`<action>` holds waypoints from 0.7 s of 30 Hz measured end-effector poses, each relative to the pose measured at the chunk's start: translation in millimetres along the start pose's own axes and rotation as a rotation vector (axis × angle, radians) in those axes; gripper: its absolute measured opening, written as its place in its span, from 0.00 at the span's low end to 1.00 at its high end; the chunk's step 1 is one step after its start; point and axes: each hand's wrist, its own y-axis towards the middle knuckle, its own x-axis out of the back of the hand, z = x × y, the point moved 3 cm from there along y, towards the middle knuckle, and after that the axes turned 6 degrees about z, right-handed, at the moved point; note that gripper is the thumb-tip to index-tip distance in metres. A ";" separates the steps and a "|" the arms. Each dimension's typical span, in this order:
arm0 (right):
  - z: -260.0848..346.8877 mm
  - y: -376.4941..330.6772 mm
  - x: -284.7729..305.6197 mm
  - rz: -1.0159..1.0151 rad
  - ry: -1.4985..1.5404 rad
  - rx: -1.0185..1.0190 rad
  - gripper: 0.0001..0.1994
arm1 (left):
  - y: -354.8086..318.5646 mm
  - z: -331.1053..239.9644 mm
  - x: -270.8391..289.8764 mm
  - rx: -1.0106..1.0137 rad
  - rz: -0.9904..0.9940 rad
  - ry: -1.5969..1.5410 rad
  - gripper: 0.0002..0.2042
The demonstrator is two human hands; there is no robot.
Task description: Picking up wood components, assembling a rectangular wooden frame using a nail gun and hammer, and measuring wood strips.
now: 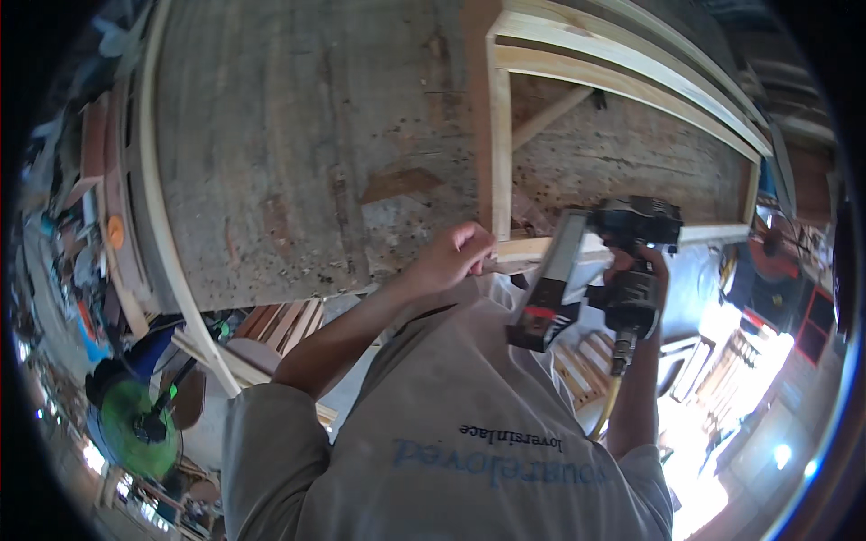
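Observation:
My right hand is wrapped around the grip of a black and grey air nail gun, which has a long metal magazine. A yellow air hose runs down from its fitting. The gun is over the near rail of a pale wooden frame, which lies on the worn workbench. At the frame's near left corner, my left hand is closed, its fingers curled in beside the wood. Whatever may be between those fingers is hidden.
A long pale batten crosses the bench's left end. Below it, on the left, stands a green-bladed fan. Cluttered tools and wood pieces fill the far left. Stacked slatted wood lies beyond the bench's near edge, by my right arm.

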 end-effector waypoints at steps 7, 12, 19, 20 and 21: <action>74.0 10.3 18.7 -0.155 -0.441 -0.065 0.14 | -28.8 18.8 111.5 -0.090 -0.944 1.147 0.24; 122.9 89.4 91.1 -0.067 -1.453 -0.088 0.16 | -2.0 34.4 106.4 -0.037 -0.915 1.215 0.25; 122.0 137.9 133.7 -0.068 -2.186 0.168 0.31 | -7.3 34.2 56.8 -0.066 -1.201 0.347 0.21; 120.6 133.6 136.7 -0.016 -2.202 0.244 0.29 | -6.5 22.5 38.3 -0.170 -1.232 0.422 0.21; 120.7 135.7 142.3 0.011 -2.200 0.244 0.28 | -2.4 15.4 21.8 -0.150 -1.240 0.368 0.21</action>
